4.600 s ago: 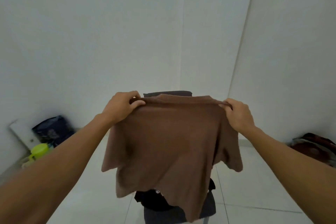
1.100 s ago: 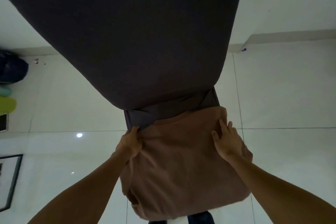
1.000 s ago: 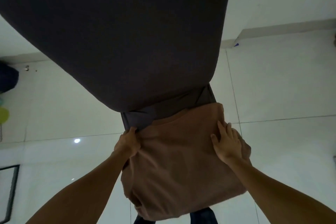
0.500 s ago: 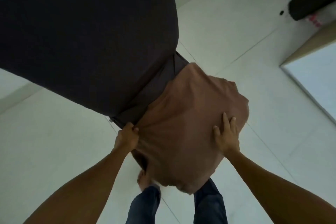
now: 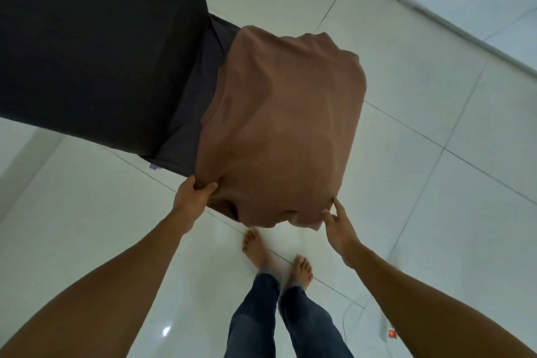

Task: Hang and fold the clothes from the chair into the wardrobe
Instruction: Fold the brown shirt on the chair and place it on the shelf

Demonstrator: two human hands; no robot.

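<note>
Brown shirt [image 5: 279,131] is folded in half against the person's chest, its upper edge pinned under the dark top [image 5: 96,38] they wear, lower fold hanging free above the bare feet [image 5: 276,253].

Left hand [image 5: 190,196]: fingers curled, thumb and fingers pinching the lower left corner of the folded cloth. Right hand [image 5: 338,225]: fingers nearly straight, tips touching the lower right edge; not gripping, as far as the head view shows.

Change since half a second ago: right hand was flat on the front of the shirt, higher up; now at the bottom edge. Left hand's pinch is unchanged. View has swung round: white tiled floor [image 5: 421,183] fills the frame, with a pale panel or door edge [image 5: 476,0] at the upper right. The chair seen several seconds ago is out of frame. About four and a half seconds ago the shirt hung full length from both hands at the shoulders; it is now doubled over.

Judgement: first fold done, and the person appears to have turned away from the chair. Next probably a second fold or carrying to the wardrobe, which I cannot identify with certainty here. Risk: with only fingertip contact on the right, that side could slip and the fold open.

A small red light [image 5: 392,333] sits on the floor at lower right.
</note>
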